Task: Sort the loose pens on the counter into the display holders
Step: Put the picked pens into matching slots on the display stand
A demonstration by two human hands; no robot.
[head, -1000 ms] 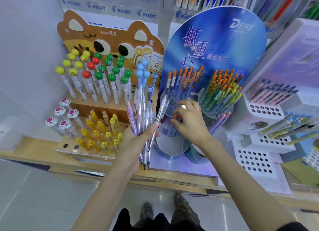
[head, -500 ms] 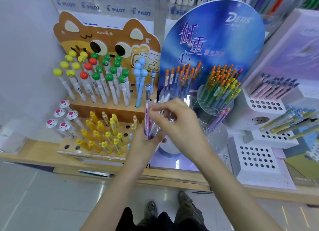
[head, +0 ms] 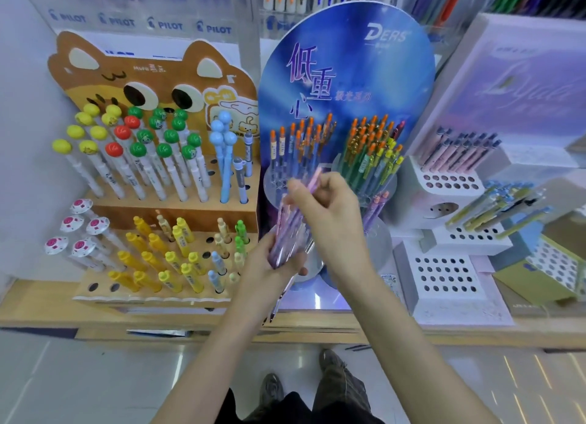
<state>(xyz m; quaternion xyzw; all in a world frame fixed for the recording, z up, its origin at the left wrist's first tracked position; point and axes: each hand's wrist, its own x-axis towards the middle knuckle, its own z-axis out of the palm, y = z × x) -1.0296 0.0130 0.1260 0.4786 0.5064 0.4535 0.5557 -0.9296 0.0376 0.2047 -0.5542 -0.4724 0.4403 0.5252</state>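
Head view: a bundle of slim purple and pink translucent plastic pens (head: pixel 290 233) stands roughly upright, motion-blurred, in front of the blue oval DERS cardboard pen display (head: pixel 348 74). The left hand (head: pixel 276 265) grips the bundle's lower part with fingers curled around it. The right hand (head: pixel 329 214) is above and just to the right, its fingers curled, pinching one pale pink pen (head: pixel 313 179) at the bundle's top. To the left stands a brown cat-faced wooden holder (head: pixel 152 84); to the right, white perforated plastic holders (head: pixel 444 274). All rest on a light wooden counter (head: pixel 47 309) above a grey tiled floor (head: pixel 79 376).
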